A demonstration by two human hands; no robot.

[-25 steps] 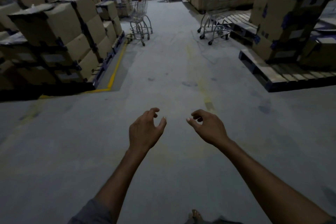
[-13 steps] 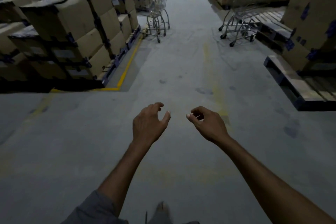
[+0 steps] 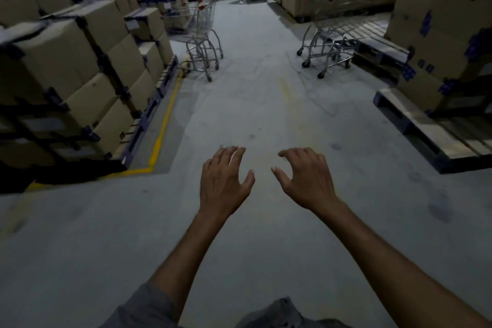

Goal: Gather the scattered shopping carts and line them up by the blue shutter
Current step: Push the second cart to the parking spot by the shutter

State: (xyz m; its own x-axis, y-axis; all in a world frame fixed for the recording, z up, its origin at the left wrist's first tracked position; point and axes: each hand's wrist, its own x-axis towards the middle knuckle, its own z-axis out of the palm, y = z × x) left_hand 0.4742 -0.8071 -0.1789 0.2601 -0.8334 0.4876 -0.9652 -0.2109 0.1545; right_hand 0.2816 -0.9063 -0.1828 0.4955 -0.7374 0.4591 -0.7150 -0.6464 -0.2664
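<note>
Now both hands out front, low in middle, holding nothing. Left hand [image 3: 223, 181]: fingers loose, spread wide. Right hand [image 3: 308, 184] just beside it: fingers half bent, spread wide. Two carts far ahead, well apart. Left cart [image 3: 203, 32] at 11 o'clock, beside stacked boxes [image 3: 53, 61]. Right cart [image 3: 330, 42] at 1 o'clock, beside low pallet [image 3: 380, 53]. Yellow line [image 3: 165, 125] on floor at 10 o'clock.

Both hands out front, left hand [image 3: 225, 181] and right hand [image 3: 306, 178] loosely spread, gripping nothing. Far down the aisle, one shopping cart [image 3: 203, 34] left by stacked cartons [image 3: 80, 66], another cart [image 3: 330, 42] right beside a pallet [image 3: 426, 136].
</note>
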